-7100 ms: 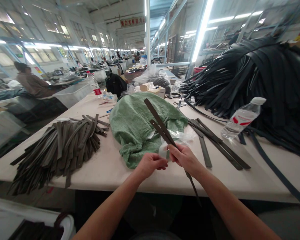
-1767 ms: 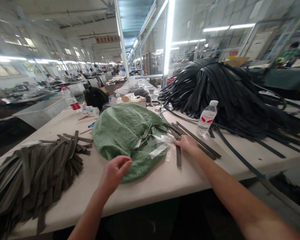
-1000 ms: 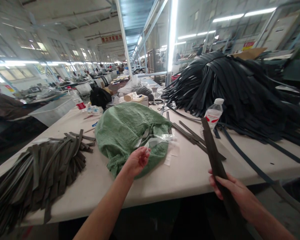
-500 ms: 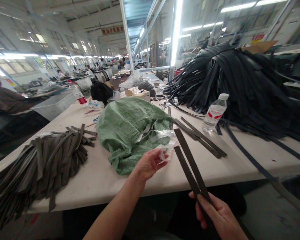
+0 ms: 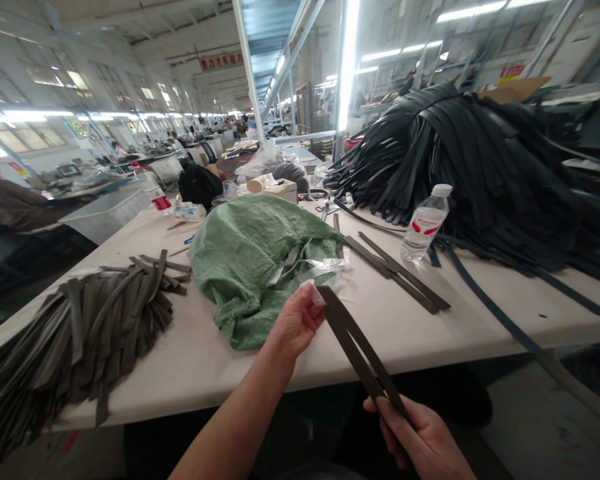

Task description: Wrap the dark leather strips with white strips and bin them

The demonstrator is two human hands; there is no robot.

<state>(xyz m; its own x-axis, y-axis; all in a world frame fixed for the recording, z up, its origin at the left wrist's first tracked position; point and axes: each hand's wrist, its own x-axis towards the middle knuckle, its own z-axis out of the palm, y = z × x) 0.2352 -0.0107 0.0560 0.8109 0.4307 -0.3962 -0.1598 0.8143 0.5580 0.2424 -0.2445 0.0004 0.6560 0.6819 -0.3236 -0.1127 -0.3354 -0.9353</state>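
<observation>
Two dark brown flat strips (image 5: 353, 341) are gripped near their lower part by my right hand (image 5: 416, 428), thumb on top. Their far ends point up and to the left and lie close together. My left hand (image 5: 298, 321) is closed in a pinch on a small piece of clear plastic film (image 5: 317, 296), right at the strips' far tips. Whether the fingers also pinch the tips cannot be made out. Just behind the left hand lies a green woven sack (image 5: 250, 247), with shiny clear strips (image 5: 325, 267) on its right side.
A pile of brown strips (image 5: 105, 327) hangs over the table's left edge. More strips (image 5: 397, 273) lie right of the sack, near a water bottle (image 5: 427, 223). A large black strip bundle (image 5: 445, 147) fills the back right. A person (image 5: 10, 200) sits far left.
My left hand has closed its fingers on the plastic film. The strips in my right hand have moved left and their far ends have come together at my left fingertips.
</observation>
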